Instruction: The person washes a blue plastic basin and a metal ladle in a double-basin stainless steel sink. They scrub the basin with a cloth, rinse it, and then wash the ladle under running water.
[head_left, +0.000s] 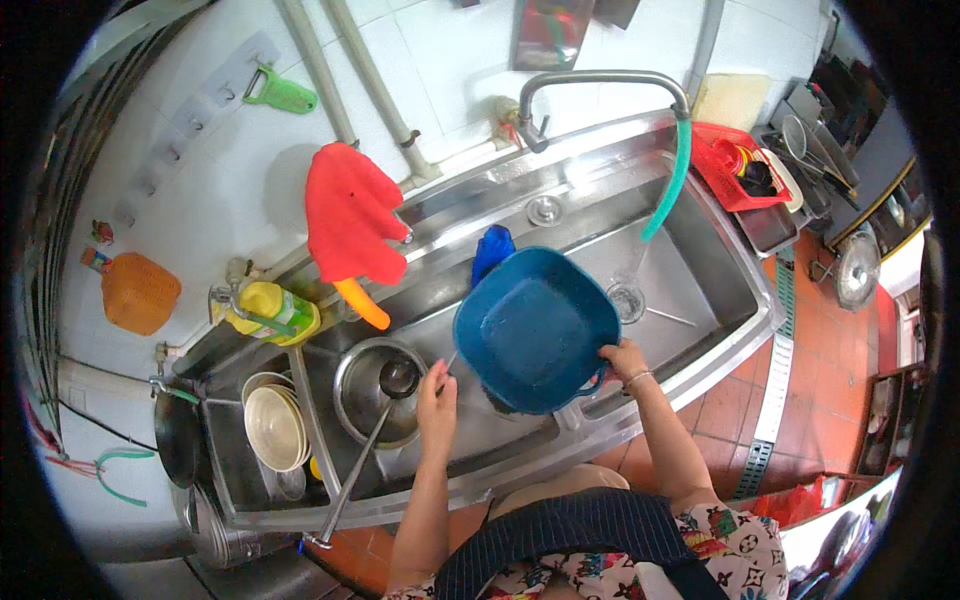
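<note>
A blue plastic basin (536, 326) is tilted over the middle of the steel sink, its inside facing me. My right hand (624, 362) grips its right edge, near a loop handle. On the basin's other side, my left hand (437, 401) is raised with fingers slightly apart and no object plainly in it. Just left of that hand sits a round steel pot (352, 390) in the sink. A long-handled ladle (360, 469) rests across the pot, its dark bowl inside. Behind the basin lies a blue cloth or glove (493, 251), partly hidden.
A tap (600, 77) with a green hose (673, 180) hangs over the right bowl, near its drain (625, 301). Stacked bowls (274, 427) stand at left. A red glove (352, 214) hangs above the sink. The red basket (739, 169) holds utensils.
</note>
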